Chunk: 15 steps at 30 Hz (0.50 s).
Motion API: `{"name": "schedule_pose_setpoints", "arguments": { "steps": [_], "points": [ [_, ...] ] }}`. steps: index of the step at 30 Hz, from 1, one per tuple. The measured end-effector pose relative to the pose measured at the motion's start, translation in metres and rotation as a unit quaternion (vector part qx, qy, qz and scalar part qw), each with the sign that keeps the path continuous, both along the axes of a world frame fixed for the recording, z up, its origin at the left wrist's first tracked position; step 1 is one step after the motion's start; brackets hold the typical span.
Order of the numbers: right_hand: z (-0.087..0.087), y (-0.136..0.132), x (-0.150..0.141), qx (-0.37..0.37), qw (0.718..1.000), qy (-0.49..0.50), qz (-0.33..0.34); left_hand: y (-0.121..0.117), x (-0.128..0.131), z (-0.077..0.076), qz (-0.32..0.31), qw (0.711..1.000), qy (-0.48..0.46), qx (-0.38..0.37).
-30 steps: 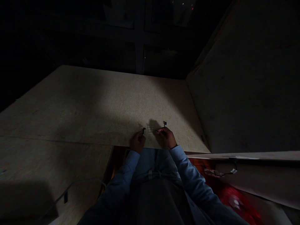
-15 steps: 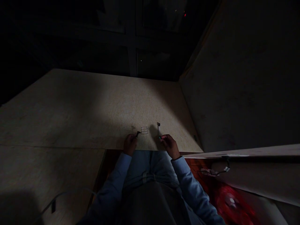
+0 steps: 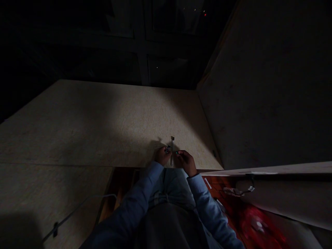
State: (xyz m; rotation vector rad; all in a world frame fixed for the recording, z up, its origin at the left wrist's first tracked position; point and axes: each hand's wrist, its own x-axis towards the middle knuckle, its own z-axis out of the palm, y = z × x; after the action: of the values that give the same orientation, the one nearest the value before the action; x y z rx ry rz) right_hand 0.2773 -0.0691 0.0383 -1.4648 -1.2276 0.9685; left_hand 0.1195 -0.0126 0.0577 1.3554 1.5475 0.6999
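In the dim light, my left hand (image 3: 162, 156) is closed on a small dark, partly shiny piece (image 3: 168, 148) just over the table's front edge. A thin pale rod with a small blocky head (image 3: 172, 139) lies between my hands, pointing away from me; whether a finger touches it I cannot tell. My right hand (image 3: 187, 162), to the right of the rod, pinches a small dark piece with a green spot (image 3: 177, 152). Both held pieces are too small and dark to name.
The pale tabletop (image 3: 135, 114) spreads ahead and left. A tall panel (image 3: 264, 90) stands along its right side. A grey cable (image 3: 77, 206) crosses the lower-left surface. Low on the right are a red bundle (image 3: 261, 228) and a pale padded surface (image 3: 293, 200).
My left hand has moved right with its piece, close to the rod, over where a small printed paper showed. The rod's lower end now shows between the hands. My right hand has barely moved.
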Motion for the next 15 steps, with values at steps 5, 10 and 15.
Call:
{"name": "schedule_pose_setpoints", "arguments": {
  "steps": [5,10,15],
  "points": [
    [-0.007,-0.007,0.013,-0.007,1.0,0.01,-0.027,0.01,0.026,-0.004,-0.053,0.997,0.061,-0.01],
    [-0.01,-0.012,0.026,-0.006,0.999,0.022,-0.048,0.011,0.049,-0.006,-0.092,0.992,0.084,-0.016],
    [-0.014,-0.013,0.044,-0.004,0.996,0.026,-0.084,0.01,0.068,-0.004,-0.121,0.988,0.093,-0.026]
  ]
}}
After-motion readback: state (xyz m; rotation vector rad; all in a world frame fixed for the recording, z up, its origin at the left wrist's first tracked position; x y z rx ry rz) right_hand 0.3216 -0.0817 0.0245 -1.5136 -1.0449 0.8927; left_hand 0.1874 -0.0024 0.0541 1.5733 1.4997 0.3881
